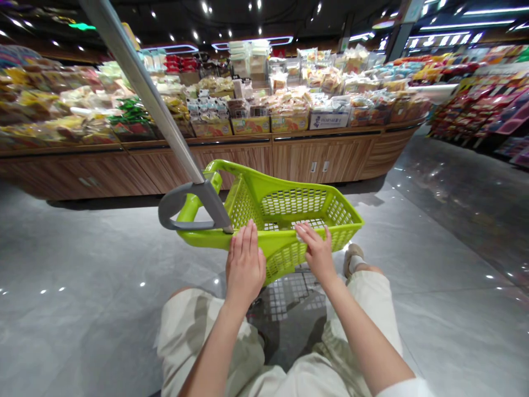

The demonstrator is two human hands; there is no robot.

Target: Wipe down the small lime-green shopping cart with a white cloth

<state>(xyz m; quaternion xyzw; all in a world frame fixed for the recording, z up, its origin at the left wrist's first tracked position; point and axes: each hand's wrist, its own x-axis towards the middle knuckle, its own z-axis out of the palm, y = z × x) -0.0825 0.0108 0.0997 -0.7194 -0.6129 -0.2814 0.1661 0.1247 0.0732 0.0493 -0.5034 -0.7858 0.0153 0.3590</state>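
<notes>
A lime-green shopping cart basket stands crosswise in front of me, with perforated sides. My left hand rests flat on its near rim, fingers stretched and held together. Farther right along that rim lies my right hand, its fingers extended over the edge and its thumb apart. Something small and whitish shows under the right fingertips; I cannot make it out. A metal pole slants down to the cart's left end, where its grey loop handle is beside the green push bar.
Behind the cart runs a wood-panelled display counter heaped with packaged food. More shelves of packets stand at the right. Shiny grey floor tiles surround the cart. My legs are on the near side.
</notes>
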